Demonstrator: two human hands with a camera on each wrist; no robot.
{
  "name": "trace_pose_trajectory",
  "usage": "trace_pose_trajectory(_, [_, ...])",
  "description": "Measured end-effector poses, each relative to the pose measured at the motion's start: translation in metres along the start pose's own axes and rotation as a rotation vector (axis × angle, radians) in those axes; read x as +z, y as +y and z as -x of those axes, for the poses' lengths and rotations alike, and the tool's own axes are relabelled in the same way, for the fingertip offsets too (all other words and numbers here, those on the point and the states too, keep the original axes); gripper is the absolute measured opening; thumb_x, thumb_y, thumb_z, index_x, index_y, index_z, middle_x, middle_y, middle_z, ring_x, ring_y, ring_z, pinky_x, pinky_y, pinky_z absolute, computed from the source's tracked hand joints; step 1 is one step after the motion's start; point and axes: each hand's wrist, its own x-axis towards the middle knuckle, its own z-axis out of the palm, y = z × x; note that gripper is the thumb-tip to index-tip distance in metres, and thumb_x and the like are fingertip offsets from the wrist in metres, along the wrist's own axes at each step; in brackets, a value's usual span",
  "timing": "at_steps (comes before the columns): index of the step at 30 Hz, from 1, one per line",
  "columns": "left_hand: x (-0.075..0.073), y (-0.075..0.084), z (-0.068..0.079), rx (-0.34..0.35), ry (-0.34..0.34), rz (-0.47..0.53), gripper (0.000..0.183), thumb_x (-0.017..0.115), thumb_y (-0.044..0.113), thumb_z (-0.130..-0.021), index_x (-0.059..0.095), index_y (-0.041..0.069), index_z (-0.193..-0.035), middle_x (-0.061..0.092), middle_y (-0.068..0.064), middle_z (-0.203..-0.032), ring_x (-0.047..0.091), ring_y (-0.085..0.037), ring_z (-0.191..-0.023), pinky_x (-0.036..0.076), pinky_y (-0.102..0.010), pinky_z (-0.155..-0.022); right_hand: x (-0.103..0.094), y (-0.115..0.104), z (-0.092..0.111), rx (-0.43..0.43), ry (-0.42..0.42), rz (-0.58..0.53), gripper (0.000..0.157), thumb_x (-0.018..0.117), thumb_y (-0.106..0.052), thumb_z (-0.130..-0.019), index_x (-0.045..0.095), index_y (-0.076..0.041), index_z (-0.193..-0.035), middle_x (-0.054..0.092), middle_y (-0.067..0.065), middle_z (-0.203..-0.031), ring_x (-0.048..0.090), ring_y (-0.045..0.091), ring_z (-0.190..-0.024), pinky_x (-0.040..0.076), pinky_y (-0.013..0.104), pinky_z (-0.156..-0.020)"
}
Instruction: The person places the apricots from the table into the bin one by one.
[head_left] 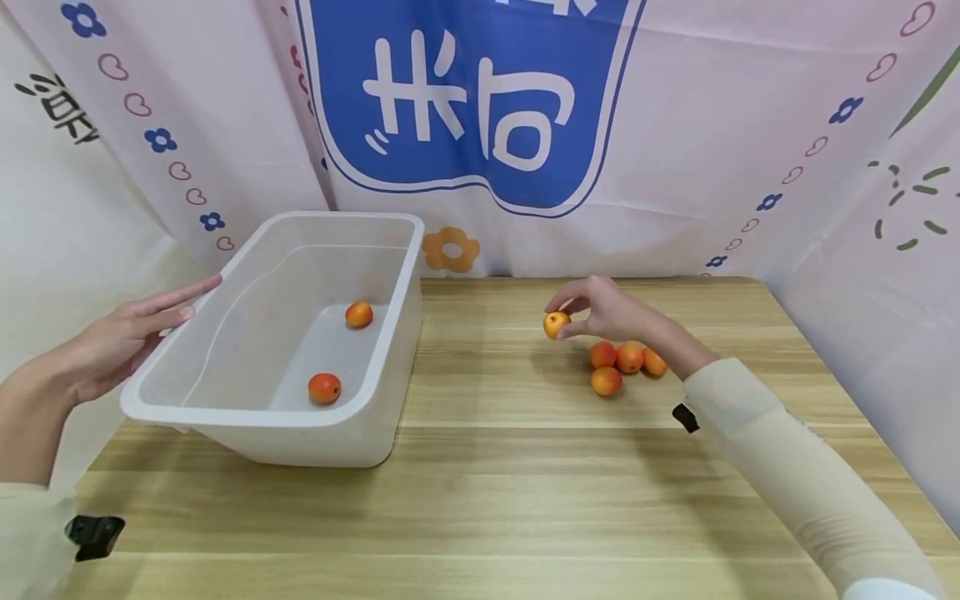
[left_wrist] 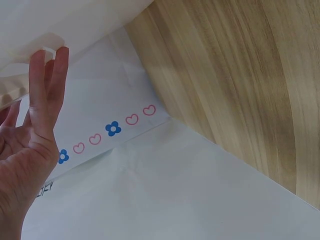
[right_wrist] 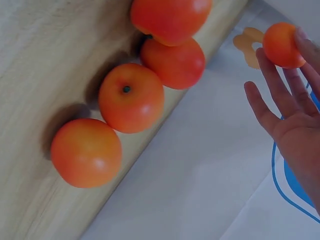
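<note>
My right hand pinches a small orange-red apple between thumb and fingertips, raised above the table. In the right wrist view that apple sits at the fingertips, with the other fingers spread. Several similar apples lie clustered on the wood just below this hand; one shows a dark stem. At the left stands a translucent white plastic bin with two apples inside, one farther back and one near the front. My left hand, fingers extended, rests along the bin's left rim.
The wooden table carries the bin and the apples. Behind it hangs a white printed cloth with a blue sign, and cloth also borders both sides. The bin's tall right wall stands between its inside and the apple cluster.
</note>
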Motion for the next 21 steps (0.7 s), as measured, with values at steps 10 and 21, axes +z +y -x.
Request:
trace_pose_trajectory(10, [0.002, 0.0, 0.0, 0.0, 0.002, -0.015, 0.052, 0.033, 0.012, -0.115, 0.059, 0.048, -0.143, 0.07, 0.016, -0.124, 0.073, -0.014, -0.1, 0.064, -0.037, -0.072, -0.005, -0.012, -0.011, -0.044, 0.028, -0.073, 0.036, 0.086, 0.003, -0.082, 0.073, 0.011, -0.115, 0.074, 0.023, -0.112, 0.074, 0.036, -0.1, 0.056, 0.053, -0.098])
trace_pose_trajectory(21, [0.001, -0.001, 0.001, 0.015, -0.003, 0.001, 0.054, 0.031, 0.01, -0.115, 0.059, 0.046, -0.143, 0.07, 0.016, -0.124, 0.073, -0.013, -0.1, 0.064, -0.036, -0.072, -0.012, -0.036, -0.031, -0.086, 0.013, -0.082, 0.034, 0.086, -0.001, -0.084, 0.076, 0.007, -0.115, 0.077, 0.017, -0.106, 0.075, 0.029, -0.097, 0.06, 0.04, -0.092])
